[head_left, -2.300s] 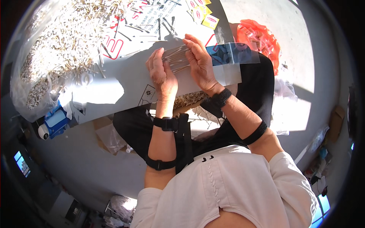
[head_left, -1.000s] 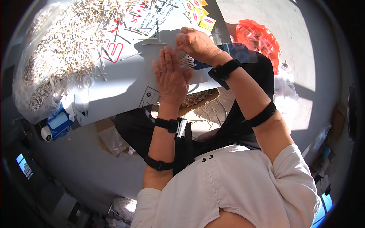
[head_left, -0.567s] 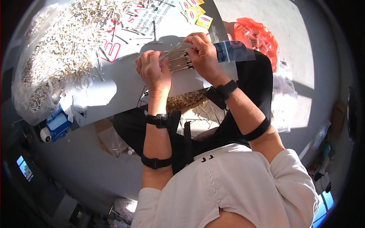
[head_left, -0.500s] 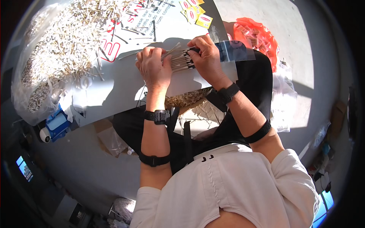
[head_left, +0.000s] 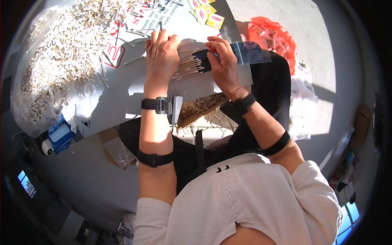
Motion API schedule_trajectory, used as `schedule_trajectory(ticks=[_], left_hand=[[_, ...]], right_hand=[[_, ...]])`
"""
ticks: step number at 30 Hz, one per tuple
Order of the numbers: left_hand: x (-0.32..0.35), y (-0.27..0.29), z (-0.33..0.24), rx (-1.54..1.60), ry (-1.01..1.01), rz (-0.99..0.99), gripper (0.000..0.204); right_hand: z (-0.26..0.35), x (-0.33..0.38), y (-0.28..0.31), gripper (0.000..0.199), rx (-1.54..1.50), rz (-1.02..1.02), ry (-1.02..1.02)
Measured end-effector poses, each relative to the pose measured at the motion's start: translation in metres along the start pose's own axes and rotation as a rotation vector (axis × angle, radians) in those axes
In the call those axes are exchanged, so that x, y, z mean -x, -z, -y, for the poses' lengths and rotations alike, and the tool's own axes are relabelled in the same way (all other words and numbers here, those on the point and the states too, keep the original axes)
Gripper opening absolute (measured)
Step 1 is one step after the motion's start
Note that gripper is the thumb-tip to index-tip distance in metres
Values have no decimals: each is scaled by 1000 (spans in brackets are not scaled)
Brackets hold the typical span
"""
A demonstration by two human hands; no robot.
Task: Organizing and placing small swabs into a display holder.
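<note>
My left hand (head_left: 162, 57) lies over the printed white sheet, fingers spread and reaching away from me, tips bent down toward scattered thin sticks. To its right, a bundle of thin wooden cotton swabs (head_left: 188, 67) with pale tips lies side by side, partly on a black piece (head_left: 201, 60). A clear plastic bag (head_left: 255, 54) extends right from there. My right hand (head_left: 223, 65) is over the bag's left part, fingers bent and thumb apart from them, the thumb next to the black piece. Whether it touches the bag is hard to make out.
A large heap of swabs (head_left: 65, 53) spills from a clear bag at the left. Dark swabs and yellow packets (head_left: 214, 20) lie at the far side. A red plastic bag (head_left: 281, 38) stands at the right. A blue-and-white object (head_left: 60, 134) is by the near left edge.
My left hand has come off the swab bundle and moved left and away from me. My right hand's fingers have loosened and lifted from the black piece. The bundle stays lying there.
</note>
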State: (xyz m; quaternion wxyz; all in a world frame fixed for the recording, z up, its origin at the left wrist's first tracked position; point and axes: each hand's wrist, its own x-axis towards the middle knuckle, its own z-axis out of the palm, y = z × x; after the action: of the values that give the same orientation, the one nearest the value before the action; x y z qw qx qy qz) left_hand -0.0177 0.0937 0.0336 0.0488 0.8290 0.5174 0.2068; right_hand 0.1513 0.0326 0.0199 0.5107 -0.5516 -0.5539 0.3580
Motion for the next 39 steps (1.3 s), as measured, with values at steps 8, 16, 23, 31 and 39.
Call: schedule_trajectory(ticks=[8, 16, 23, 31, 39], left_hand=[[58, -6, -27, 511, 370, -285, 46], [64, -39, -48, 1018, 576, -579, 52], [53, -16, -28, 661, 401, -297, 61], [65, -17, -48, -86, 179, 173, 84], [73, -26, -59, -164, 239, 163, 92]], right_hand=[[-22, -2, -15, 29, -284, -51, -36], [-22, -6, -47, 34, -451, -100, -58], [-22, -15, -16, 33, -520, -97, -150], [-17, -1, 6, 21, -488, -88, -260], [-19, -5, 1, 13, -287, -76, -89]])
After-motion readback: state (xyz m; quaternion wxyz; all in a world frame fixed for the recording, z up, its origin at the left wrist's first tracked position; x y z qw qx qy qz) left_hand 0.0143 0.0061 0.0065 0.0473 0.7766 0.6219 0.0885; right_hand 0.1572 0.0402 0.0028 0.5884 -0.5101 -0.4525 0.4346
